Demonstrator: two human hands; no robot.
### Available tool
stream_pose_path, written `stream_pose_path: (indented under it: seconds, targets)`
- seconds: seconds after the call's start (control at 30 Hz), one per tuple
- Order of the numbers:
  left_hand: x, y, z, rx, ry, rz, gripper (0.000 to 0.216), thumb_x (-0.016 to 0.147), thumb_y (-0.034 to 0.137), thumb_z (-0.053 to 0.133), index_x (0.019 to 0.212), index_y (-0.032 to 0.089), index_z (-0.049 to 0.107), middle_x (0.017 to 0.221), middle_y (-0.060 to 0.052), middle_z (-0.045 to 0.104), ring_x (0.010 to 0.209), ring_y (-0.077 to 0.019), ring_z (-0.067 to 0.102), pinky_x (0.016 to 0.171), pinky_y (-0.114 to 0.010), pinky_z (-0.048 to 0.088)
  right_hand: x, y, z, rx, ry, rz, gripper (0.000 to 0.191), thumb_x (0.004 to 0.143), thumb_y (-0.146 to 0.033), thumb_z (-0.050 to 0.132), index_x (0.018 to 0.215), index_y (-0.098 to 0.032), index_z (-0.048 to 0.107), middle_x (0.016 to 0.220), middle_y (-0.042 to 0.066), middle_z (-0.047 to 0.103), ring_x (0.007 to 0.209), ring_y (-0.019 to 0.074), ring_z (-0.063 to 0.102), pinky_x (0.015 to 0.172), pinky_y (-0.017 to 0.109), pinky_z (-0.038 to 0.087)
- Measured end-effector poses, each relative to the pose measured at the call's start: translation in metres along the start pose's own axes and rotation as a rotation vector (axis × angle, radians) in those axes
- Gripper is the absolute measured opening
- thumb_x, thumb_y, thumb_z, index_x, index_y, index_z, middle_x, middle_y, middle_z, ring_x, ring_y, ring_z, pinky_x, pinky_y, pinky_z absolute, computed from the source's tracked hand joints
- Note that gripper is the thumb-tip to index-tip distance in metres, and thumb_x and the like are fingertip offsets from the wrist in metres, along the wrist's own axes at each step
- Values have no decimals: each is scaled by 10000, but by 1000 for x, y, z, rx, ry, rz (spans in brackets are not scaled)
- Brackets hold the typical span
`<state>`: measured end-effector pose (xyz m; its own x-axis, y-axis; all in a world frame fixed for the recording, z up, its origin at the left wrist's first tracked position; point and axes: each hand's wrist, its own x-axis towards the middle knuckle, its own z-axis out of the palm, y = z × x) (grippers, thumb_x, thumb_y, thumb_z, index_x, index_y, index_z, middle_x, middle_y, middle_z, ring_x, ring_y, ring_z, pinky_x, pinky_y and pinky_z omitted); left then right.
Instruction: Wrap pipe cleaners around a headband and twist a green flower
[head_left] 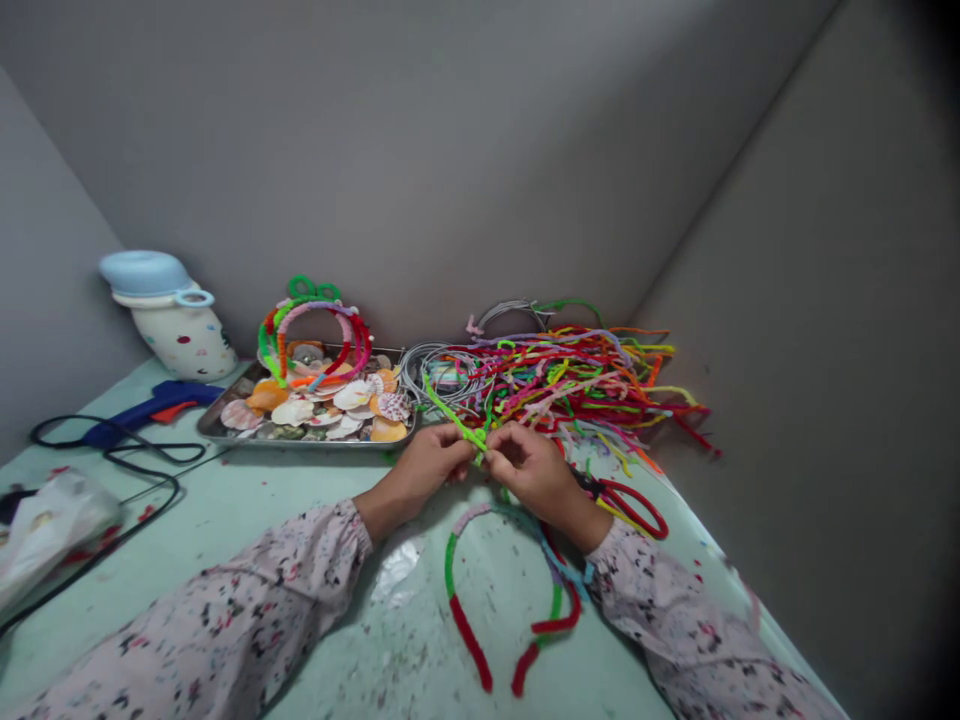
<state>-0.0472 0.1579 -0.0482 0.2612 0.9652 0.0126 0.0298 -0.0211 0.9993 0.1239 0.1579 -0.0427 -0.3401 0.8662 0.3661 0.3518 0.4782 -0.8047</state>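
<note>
A bright lime-green pipe cleaner (456, 412) is pinched between my two hands, one end sticking up to the left. My left hand (435, 462) grips it from the left, thumb and fingers closed. From the right, my right hand (534, 472) pinches it close by, the fingertips nearly meeting the left ones. Just below my hands lies a headband wrapped in pink, green and red pipe cleaner (471, 640). Red-handled scissors (637, 508) lie partly hidden behind my right hand.
A metal tray (300, 443) holds seashells (352, 396) and several wrapped headbands (360, 340). Loose pipe cleaners (577, 370) pile up behind my hands, beside coiled grey wire hoops (427, 375). At left are a blue glue gun (142, 410), its black cord (161, 500), a cup (180, 335) and a plastic bag (60, 530).
</note>
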Motion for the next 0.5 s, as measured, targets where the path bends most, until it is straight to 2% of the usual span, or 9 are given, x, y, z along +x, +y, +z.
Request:
stream_pose_path:
  seconds: [0.17,0.27,0.37,0.5]
  targets:
    - [0,6,1,0,43,9,133,752,231,544,642,156,538,511,48,482,462,-81,402,475,-220,298,2,1,1,473,-54,245,132,787,-269,576,890,-206,520,713,-19,610,622,149,630,566,263,493]
    - [-1,7,2,39,54,55,104,755,221,550,678,153,566,516,52,478,467,-79,399,483,-216,302,4,4,0,643,-100,377,178,792,-302,588,922,-195,532,716,-14,621,598,136,641,550,244,495]
    - [-1,7,3,55,45,103,95,763,220,554,740,149,612,562,45,505,486,-74,404,507,-212,323,5,6,0,694,-121,423,175,765,-278,629,893,-176,567,719,-10,628,613,120,644,546,214,483]
    - [-1,7,3,57,46,115,117,757,237,573,765,139,635,596,30,525,497,-76,417,505,-210,333,7,3,0,604,-79,433,134,738,-258,648,813,-165,587,660,-14,633,589,112,628,526,204,465]
